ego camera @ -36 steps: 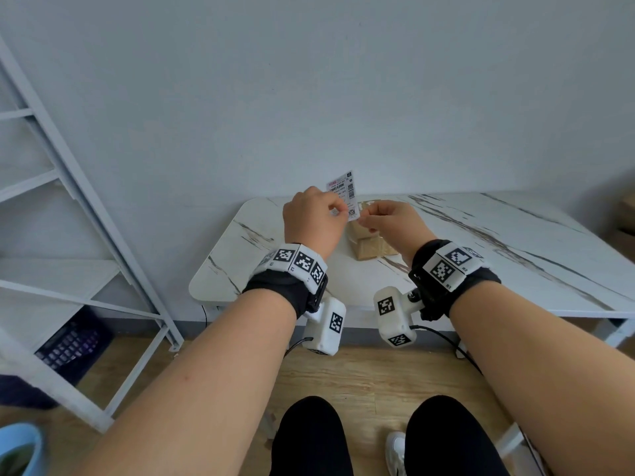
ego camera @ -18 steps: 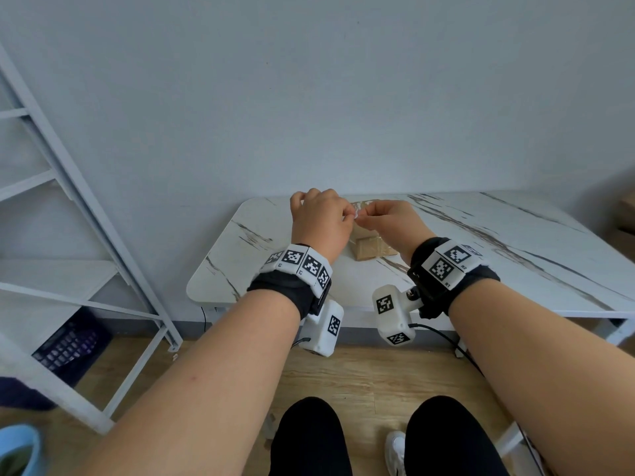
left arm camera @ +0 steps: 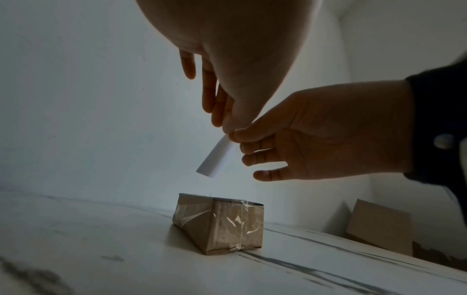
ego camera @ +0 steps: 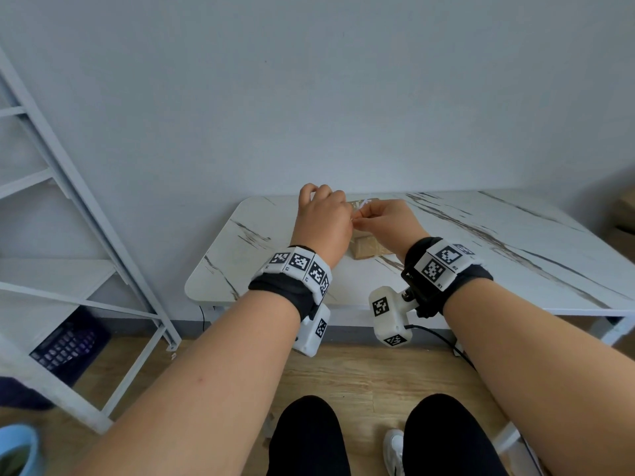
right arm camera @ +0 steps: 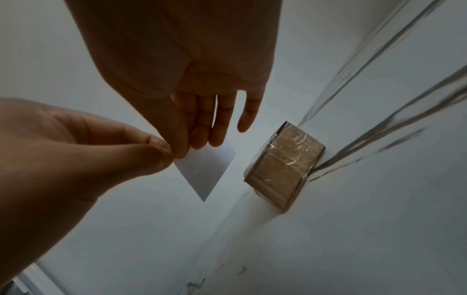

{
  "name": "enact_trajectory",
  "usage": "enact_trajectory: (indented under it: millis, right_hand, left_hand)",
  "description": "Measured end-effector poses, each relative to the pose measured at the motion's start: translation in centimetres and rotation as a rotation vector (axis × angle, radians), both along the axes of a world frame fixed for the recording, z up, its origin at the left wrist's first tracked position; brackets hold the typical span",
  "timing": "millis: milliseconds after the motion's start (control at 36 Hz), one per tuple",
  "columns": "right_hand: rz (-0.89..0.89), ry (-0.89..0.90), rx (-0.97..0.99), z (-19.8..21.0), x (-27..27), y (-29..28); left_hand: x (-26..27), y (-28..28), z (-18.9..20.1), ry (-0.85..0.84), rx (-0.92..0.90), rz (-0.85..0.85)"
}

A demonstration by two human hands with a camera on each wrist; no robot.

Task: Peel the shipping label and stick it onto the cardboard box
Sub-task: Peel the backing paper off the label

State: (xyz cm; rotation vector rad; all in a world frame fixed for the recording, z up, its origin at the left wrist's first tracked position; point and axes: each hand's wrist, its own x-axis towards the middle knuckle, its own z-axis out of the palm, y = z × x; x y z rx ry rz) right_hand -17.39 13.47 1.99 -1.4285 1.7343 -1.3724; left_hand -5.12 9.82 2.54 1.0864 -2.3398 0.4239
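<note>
A small brown cardboard box [ego camera: 366, 249] wrapped in clear tape sits on the white marble table [ego camera: 515, 242]. Both hands are held together just above it. My left hand [ego camera: 323, 214] and right hand [ego camera: 378, 218] pinch the same corner of the white shipping label [ego camera: 365, 202]. In the left wrist view the label [left arm camera: 217, 157] hangs down over the box [left arm camera: 220, 223], blank side showing. In the right wrist view the left hand [right arm camera: 161, 147] grips the label [right arm camera: 207, 169] with thumb and forefinger. The right hand [right arm camera: 187, 147] meets it there, its other fingers loose, beside the box [right arm camera: 283, 167].
A white metal shelf frame [ego camera: 86, 201] stands at the left, with a dark crate [ego camera: 68, 345] under it and a blue bin [ego camera: 17, 451] on the floor. Larger cardboard boxes [left arm camera: 379, 225] stand beyond the table's right end. The wall is close behind the table.
One second ago the label stood upright above the hands with its print showing. It has since tipped down behind the fingers, and both hands have closed in over the box.
</note>
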Motion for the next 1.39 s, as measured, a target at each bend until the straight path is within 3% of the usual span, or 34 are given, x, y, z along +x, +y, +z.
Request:
enact_trajectory:
  millis: [555, 1388]
  right_hand:
    - [-0.036, 0.055, -0.002, 0.12, 0.56, 0.21]
    - [-0.045, 0.024, -0.001, -0.08, 0.12, 0.35]
  left_hand:
    - [0.35, 0.03, -0.16, 0.158, 0.106, -0.026]
    - [0.35, 0.08, -0.34, 0.148, 0.090, -0.043]
